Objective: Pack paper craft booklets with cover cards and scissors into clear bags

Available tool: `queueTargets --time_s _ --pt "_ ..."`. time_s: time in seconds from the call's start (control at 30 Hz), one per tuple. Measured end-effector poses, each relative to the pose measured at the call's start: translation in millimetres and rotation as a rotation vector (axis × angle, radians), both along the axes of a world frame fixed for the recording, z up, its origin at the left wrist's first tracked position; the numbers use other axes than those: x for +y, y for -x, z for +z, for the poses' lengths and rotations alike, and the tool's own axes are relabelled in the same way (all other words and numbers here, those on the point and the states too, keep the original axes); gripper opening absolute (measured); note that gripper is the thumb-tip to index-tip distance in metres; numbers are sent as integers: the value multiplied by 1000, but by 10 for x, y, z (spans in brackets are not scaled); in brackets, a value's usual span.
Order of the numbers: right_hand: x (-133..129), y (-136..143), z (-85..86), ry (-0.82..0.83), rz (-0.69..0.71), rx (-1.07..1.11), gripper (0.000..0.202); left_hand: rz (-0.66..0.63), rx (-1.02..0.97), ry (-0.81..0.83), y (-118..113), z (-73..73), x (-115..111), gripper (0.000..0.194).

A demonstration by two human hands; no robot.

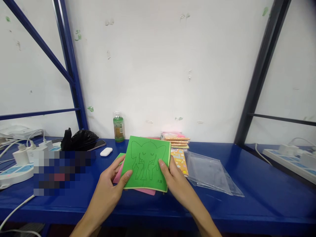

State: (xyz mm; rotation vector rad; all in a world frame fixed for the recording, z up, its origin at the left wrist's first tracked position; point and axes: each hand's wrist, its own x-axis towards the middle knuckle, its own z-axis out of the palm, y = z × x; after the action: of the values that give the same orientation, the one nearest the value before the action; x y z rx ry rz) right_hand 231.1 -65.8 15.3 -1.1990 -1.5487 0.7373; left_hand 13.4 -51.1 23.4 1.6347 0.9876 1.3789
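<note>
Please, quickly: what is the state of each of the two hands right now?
Left hand: closed, holding the green elephant paper by its left side, thumb in front.
Right hand: closed, holding its right side, thumb in front.

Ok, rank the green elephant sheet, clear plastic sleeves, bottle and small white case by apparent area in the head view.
Largest to smallest:
1. Green elephant sheet, though being held close may enlarge it
2. Clear plastic sleeves
3. Bottle
4. Small white case
</note>
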Motion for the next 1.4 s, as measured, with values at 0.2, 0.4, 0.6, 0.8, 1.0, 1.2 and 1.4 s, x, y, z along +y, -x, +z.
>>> queueTargets --time_s 0.2,0.4,0.6,0.8,1.0,1.2,1.4 --pt "42 9 -57 -7 -31 -47 47 6 90 -10 32 -83 128 61" --pt "46 -71 -63 -4 -55 -185 45 29 80 -14 -15 -206 190 63" --pt "-1 -136 -26 63 -76 -285 52 80 283 -33 19 -344 263 63" --pt "-27 -136 1 73 -53 -292 49 163 442 -88 62 -427 308 66" --pt "-37 -187 3 17 -29 -280 41 140 360 -71 46 -457 315 71" --pt "-44 -234 15 14 -28 -273 42 129 297 -104 71 -453 283 68" --pt "-50 -335 24 12 3 -257 44 82 368 -103 21 -386 145 61"
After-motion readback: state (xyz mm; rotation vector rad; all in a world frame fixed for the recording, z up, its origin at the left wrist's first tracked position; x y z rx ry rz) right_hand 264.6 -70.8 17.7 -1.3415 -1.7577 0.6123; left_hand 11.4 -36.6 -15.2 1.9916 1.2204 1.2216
